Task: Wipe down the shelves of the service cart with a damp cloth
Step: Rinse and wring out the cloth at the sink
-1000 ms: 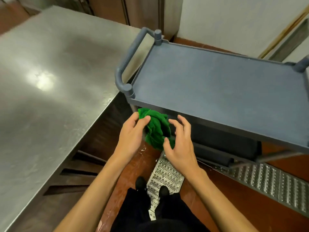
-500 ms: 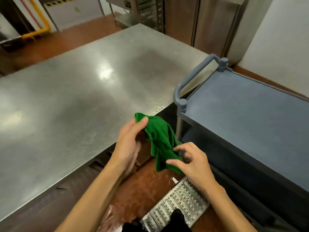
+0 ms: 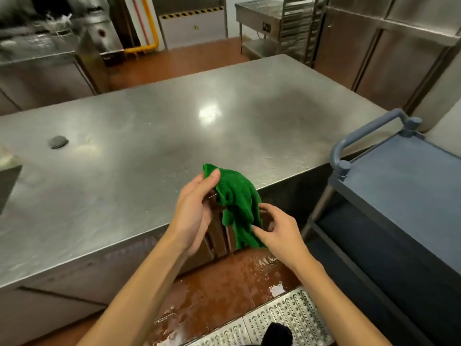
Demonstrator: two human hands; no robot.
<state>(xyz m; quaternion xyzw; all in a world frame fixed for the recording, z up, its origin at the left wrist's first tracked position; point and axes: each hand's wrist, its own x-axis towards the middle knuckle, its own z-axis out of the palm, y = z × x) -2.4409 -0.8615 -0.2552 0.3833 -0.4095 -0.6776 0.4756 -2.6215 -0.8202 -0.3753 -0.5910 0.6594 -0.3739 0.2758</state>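
The left hand [image 3: 193, 208] had its grip closed on the top corner of the green cloth [image 3: 237, 196], the thumb pressing that corner against the fingers. The right hand [image 3: 279, 231] had a lighter grip lower down, pinching the cloth's bottom edge between thumb and forefinger, with the other fingers loosely curled behind. Between the 2 hands the cloth hung crumpled in the air, in front of the near edge of the steel table [image 3: 124, 146] and apart from the service cart [image 3: 404, 183].

The cart stood to the person's right, just beside the table's corner. Its blue-grey top shelf [image 3: 411, 176] faced up, with a darker lower shelf [image 3: 361, 236] showing beneath it, and its curved handle [image 3: 361, 136] rose at the end nearest the table.

Under the cloth the red-brown floor [image 3: 219, 290] shone wet, and a perforated metal grate [image 3: 282, 318] ran along it by the person's feet. On the table's far left lay 1 small round grey object [image 3: 57, 141]; I couldn't tell what it was.
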